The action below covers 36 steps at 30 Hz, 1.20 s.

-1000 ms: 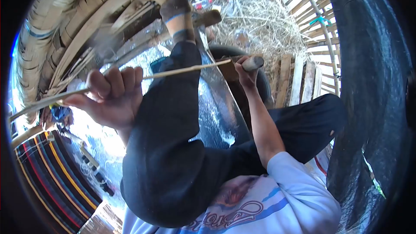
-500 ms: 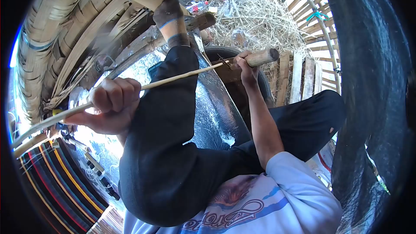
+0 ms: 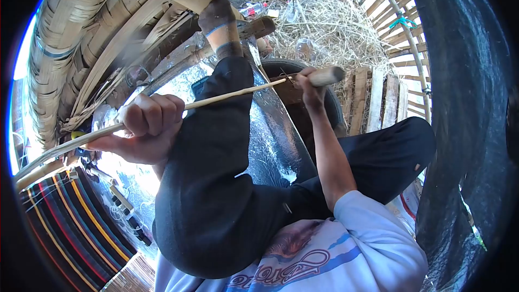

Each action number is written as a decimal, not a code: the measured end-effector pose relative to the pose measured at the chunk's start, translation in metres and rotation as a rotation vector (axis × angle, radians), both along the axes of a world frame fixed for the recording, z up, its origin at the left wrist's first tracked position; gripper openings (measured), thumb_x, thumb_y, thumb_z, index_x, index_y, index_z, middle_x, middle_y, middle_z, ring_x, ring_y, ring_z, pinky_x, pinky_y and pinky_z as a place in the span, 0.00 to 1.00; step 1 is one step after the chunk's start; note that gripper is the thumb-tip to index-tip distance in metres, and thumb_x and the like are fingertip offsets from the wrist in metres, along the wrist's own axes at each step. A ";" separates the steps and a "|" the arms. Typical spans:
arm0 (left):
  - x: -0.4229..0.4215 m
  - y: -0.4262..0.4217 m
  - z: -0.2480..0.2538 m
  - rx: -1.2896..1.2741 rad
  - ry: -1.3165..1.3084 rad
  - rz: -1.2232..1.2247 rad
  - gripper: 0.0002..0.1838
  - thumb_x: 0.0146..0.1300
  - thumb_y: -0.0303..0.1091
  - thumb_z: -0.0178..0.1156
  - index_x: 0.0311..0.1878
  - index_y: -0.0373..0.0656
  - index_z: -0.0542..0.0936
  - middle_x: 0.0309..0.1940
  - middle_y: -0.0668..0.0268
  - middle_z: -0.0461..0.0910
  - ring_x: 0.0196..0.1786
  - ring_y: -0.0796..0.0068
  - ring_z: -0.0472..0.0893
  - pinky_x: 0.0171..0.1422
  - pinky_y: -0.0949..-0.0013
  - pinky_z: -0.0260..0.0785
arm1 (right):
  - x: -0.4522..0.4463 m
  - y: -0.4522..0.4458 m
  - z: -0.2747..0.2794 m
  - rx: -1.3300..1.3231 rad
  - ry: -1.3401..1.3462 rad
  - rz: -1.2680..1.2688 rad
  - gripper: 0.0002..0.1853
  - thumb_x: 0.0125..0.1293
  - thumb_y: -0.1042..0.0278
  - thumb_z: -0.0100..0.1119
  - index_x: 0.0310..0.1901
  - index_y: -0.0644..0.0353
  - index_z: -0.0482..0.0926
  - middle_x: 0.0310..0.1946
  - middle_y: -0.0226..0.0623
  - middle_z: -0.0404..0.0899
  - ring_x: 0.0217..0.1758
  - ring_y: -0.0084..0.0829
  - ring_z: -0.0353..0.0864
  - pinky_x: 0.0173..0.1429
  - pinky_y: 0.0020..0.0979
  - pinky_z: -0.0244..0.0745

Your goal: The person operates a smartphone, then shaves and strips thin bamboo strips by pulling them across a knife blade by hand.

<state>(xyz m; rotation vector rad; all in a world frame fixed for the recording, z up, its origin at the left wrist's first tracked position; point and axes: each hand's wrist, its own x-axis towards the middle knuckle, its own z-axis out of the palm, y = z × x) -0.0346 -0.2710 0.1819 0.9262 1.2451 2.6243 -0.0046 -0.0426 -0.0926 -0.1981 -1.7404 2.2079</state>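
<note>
A long, thin, pale wooden stick slants across my raised leg. My left hand is wrapped around its thicker part at left, with the thumb lying along it. Over on the right, my right hand grips a thick, round wooden handle, slightly blurred; it looks like that of a knife. Its blade is hard to make out beside the stick's thin tip, where small dark slivers show. A small pale fleck appears over my dark trousers.
A black tyre lies beneath my right hand. Dry straw and a plastic bottle are beyond it. Woven bamboo curves along the left, above a striped cloth. Dark plastic sheeting hangs at right.
The view has shifted slightly. My right hand and the handle have moved a little left and down toward the stick's tip. The pale fleck over my trousers is new. My left hand keeps its grip.
</note>
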 end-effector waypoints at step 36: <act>0.006 -0.006 -0.006 0.069 -0.015 -0.019 0.38 0.51 0.81 0.30 0.16 0.50 0.52 0.10 0.76 0.47 0.14 0.80 0.45 0.21 0.70 0.38 | 0.014 -0.007 0.004 -0.152 -0.206 -0.058 0.05 0.51 0.77 0.56 0.22 0.59 0.71 0.21 0.28 0.70 0.24 0.19 0.68 0.32 0.22 0.65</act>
